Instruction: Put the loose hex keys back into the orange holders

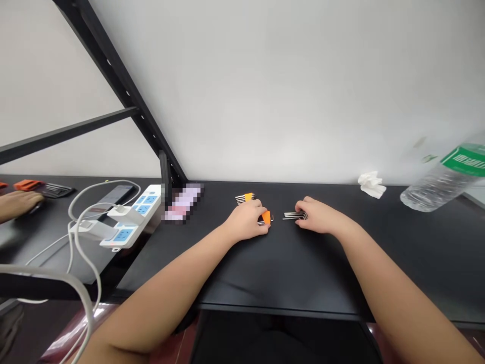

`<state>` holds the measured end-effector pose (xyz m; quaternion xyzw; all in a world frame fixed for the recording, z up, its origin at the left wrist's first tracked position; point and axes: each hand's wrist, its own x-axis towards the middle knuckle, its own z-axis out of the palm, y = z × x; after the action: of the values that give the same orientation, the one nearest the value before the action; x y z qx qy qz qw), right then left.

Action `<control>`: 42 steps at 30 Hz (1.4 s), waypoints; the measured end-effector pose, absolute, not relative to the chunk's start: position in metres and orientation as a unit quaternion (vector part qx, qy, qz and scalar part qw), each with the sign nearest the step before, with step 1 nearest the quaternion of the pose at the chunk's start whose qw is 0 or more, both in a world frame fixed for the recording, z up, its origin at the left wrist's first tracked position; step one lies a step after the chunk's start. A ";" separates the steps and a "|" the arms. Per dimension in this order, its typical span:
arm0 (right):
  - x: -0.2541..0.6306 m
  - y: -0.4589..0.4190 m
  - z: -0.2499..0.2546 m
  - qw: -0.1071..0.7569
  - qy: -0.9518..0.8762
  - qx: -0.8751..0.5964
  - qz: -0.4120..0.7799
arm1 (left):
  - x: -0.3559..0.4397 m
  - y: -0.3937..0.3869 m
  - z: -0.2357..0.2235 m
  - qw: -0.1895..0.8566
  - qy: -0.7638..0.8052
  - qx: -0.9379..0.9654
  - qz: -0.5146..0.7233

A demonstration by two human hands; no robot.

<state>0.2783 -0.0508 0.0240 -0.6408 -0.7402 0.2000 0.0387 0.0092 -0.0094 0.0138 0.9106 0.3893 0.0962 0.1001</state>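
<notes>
My left hand (248, 221) is closed around an orange hex key holder (267, 217) on the black table, with a bent metal key end sticking out on its right. Just behind that hand lies a second orange holder (248, 196) with several hex keys fanned out to its left. To the right, my right hand (315, 215) pinches a bunch of loose silver hex keys (291, 215), their long ends pointing left toward the left hand. A short gap separates the two hands. Parts of the keys and holder are hidden under my fingers.
A white power strip (131, 227) with plugs and white cables (78, 237) stands at the left, beside a phone (113, 197). Another person's hand (18, 203) is at far left. Crumpled tissue (372, 184) and a plastic bottle (432, 187) stand right, near the wall.
</notes>
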 end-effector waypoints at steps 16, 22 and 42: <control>0.227 -0.058 0.021 0.160 -0.770 -0.575 0.226 | 0.011 -0.012 0.009 0.072 0.315 0.936 0.137; 0.217 -0.059 0.011 0.192 -0.802 -0.513 0.238 | 0.011 -0.009 0.004 0.059 0.307 0.937 0.154; 0.216 -0.063 0.007 0.165 -0.817 -0.509 0.217 | 0.011 -0.006 0.005 0.081 0.302 0.940 0.138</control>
<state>0.2159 -0.0632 0.0073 -0.5088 -0.8165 0.2173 0.1649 0.0112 -0.0064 0.0048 0.9397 0.3022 0.1380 0.0810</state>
